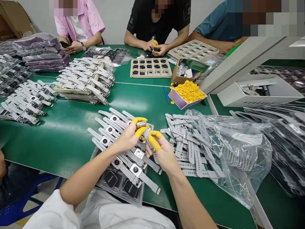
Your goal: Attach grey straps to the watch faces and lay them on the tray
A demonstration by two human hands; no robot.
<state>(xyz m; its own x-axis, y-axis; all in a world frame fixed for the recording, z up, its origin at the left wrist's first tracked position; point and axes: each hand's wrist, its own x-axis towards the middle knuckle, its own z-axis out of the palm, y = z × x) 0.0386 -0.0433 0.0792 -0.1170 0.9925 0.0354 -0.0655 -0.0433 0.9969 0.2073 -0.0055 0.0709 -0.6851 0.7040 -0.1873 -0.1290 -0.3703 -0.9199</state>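
Note:
My left hand (130, 135), with yellow finger cots, pinches a small silver watch body (141, 124) above the green table. My right hand (159, 149), also in yellow cots, holds a grey strap piece (148, 137) against that watch body. Under both hands lies a clear tray (119, 184) with rows of finished grey-strapped watches (124, 159) laid across it. A heap of loose grey straps (188, 143) lies just right of my right hand.
A crinkled clear plastic bag (233, 149) of straps sits at right. A box of yellow finger cots (188, 92), trays of watch bodies (150, 67) and stacked strapped watches (83, 81) lie farther back. Three people sit across the green table (66, 133). A white fixture (247, 63) stands at right.

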